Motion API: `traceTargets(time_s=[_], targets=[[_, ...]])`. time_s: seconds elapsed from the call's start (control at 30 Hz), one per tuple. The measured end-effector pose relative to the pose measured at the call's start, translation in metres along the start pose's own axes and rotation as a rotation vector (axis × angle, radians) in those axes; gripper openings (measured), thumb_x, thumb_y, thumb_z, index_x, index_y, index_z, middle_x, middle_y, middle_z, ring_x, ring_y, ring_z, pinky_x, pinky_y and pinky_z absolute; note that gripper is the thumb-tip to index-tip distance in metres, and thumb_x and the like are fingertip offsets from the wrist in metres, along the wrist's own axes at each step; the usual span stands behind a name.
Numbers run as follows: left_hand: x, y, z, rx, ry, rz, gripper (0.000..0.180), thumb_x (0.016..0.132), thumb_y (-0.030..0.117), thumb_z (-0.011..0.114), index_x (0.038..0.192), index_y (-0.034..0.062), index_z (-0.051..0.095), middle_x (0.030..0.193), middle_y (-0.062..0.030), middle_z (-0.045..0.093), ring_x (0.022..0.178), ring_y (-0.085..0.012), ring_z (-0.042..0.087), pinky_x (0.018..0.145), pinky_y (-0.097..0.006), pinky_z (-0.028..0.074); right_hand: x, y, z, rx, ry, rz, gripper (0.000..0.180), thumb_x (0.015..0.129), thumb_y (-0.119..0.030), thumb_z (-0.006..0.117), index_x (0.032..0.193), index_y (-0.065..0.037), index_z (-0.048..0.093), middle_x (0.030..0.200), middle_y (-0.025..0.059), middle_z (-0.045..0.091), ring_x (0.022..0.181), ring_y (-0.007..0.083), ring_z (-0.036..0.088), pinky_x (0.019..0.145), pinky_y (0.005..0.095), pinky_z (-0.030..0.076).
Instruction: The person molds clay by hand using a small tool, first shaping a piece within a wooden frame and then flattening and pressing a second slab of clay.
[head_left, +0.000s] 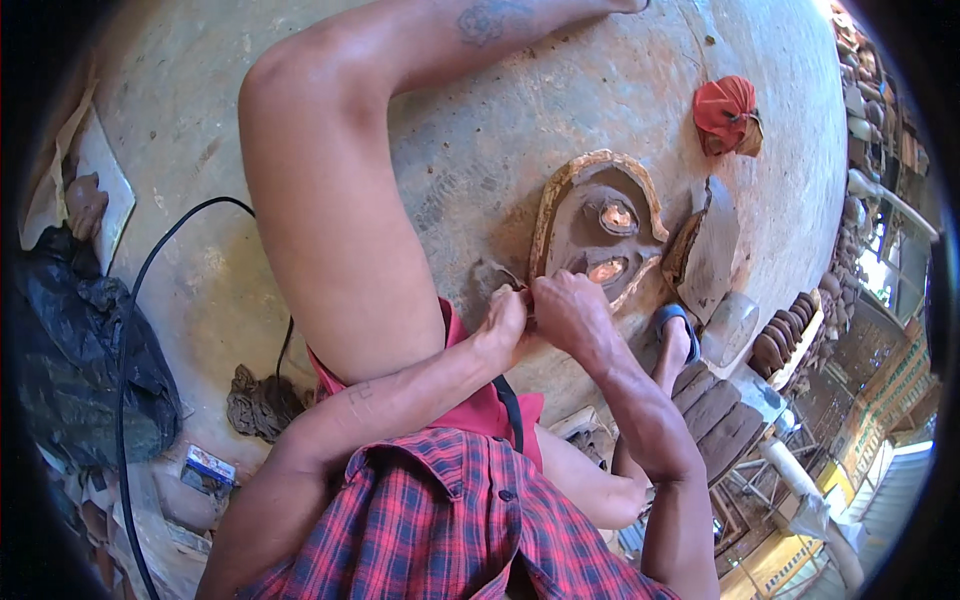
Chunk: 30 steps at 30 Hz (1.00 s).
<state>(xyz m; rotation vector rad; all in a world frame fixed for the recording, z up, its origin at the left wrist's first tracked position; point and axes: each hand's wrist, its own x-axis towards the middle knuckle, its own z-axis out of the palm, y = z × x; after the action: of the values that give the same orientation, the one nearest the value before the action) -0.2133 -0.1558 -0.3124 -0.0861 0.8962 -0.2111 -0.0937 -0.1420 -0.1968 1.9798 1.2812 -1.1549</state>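
Observation:
My left hand (506,318) and my right hand (572,312) meet just beside the lower left edge of a rounded clay-lined mould (545,215) on the floor. Both have their fingers closed in a pinch. Between the fingertips shows a bit of something small and dark reddish, too small to name. Grey-brown clay lines the mould inside its rough tan rim. Two raised rings of clay in it surround orange-tan centres, an upper one (617,216) and a lower one (606,270). My right hand partly covers the mould's lower edge.
A curved grey clay piece (712,248) lies right of the mould, beyond it a red cloth bundle (724,112). A clear plastic container (730,328) and stacked brown slabs (715,420) stand near my sandalled foot (676,338). At left are a black cable (124,400) and black plastic bag (85,350).

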Motion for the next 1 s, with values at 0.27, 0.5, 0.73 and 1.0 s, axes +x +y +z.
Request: traceTargets(time_s=[0.27, 0.5, 0.73, 1.0], targets=[[-0.037, 0.035, 0.017, 0.219, 0.397, 0.114, 0.011, 0.11, 0.02, 0.049, 0.103, 0.011, 0.051, 0.09, -0.0082, 0.066, 0.075, -0.0227, 0.069, 0.073, -0.04, 0.062, -0.085, 0.03, 0.025, 0.456, 0.211, 0.237, 0.022, 0.093, -0.025, 0.07, 0.099, -0.004, 0.072, 0.082, 0.0237, 0.072, 0.081, 0.0464, 0.071, 0.079, 0.058, 0.054], [-0.098, 0.032, 0.044, 1.013, 0.067, 0.095, 0.016, 0.106, 0.02, 0.058, 0.107, 0.0036, 0.059, 0.089, -0.0083, 0.07, 0.073, -0.018, 0.071, 0.064, -0.032, 0.059, -0.136, 0.04, 0.094, 0.701, 0.516, 0.426, 0.055, 0.095, -0.035, 0.077, 0.138, -0.004, 0.064, 0.134, 0.0202, 0.067, 0.118, 0.0363, 0.068, 0.097, 0.0468, 0.055], [-0.092, -0.003, 0.106, 1.541, -0.454, 0.378, 0.02, 0.095, 0.011, 0.071, 0.11, -0.0022, 0.068, 0.084, -0.0101, 0.075, 0.075, -0.0133, 0.071, 0.069, -0.032, 0.057, -0.165, 0.024, 0.092, 1.417, 0.946, 0.304, 0.044, 0.101, -0.019, 0.069, 0.14, 0.001, 0.063, 0.119, 0.0199, 0.075, 0.107, 0.0299, 0.074, 0.092, 0.0368, 0.057], [-0.075, -0.044, 0.195, 1.672, -0.745, 0.232, 0.052, 0.095, 0.006, 0.075, 0.143, 0.004, 0.055, 0.12, -0.013, 0.073, 0.11, -0.0182, 0.071, 0.095, -0.033, 0.057, -0.241, 0.047, 0.18, 1.344, 1.619, 0.677, 0.03, 0.097, -0.001, 0.072, 0.127, 0.001, 0.072, 0.105, 0.0154, 0.079, 0.098, 0.0157, 0.074, 0.084, 0.0331, 0.059]])
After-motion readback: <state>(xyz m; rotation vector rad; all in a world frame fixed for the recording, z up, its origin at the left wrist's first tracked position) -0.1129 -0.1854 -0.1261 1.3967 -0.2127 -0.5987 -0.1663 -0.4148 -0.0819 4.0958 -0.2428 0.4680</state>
